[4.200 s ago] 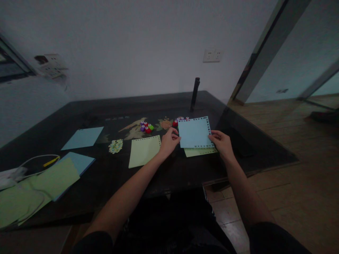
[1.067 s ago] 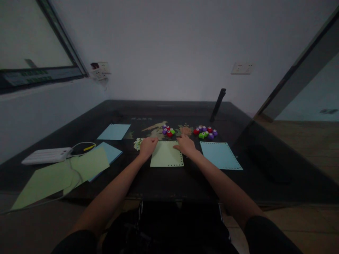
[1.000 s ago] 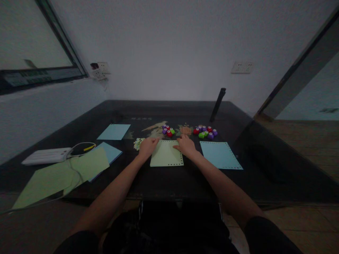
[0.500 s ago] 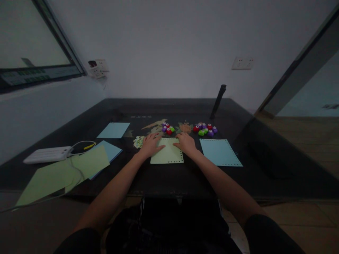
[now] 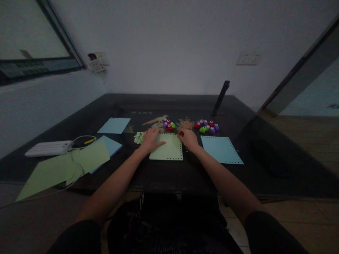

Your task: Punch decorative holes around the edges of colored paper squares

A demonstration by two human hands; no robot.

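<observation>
A pale green sheet (image 5: 168, 151) with a punched dotted border lies flat on the dark table (image 5: 185, 176) in front of me. My left hand (image 5: 152, 139) rests flat on its upper left part, fingers spread. My right hand (image 5: 188, 137) sits at the sheet's upper right corner with its fingers curled onto the edge. A light blue sheet (image 5: 221, 150) with the same punched border lies just to the right, untouched.
Two clusters of small coloured punches (image 5: 168, 125) (image 5: 207, 127) sit behind the sheets, with a scrap pile (image 5: 138, 137) by my left hand. At left are plain blue sheets (image 5: 114, 125), green sheets (image 5: 90, 160) and a white power strip (image 5: 49, 148) with cable. A dark post (image 5: 219, 98) stands behind.
Earlier both hands held the blue punched sheet; it now lies at right. Within the last second my left hand flattened on the green sheet and my right hand shifted to its upper right corner.
</observation>
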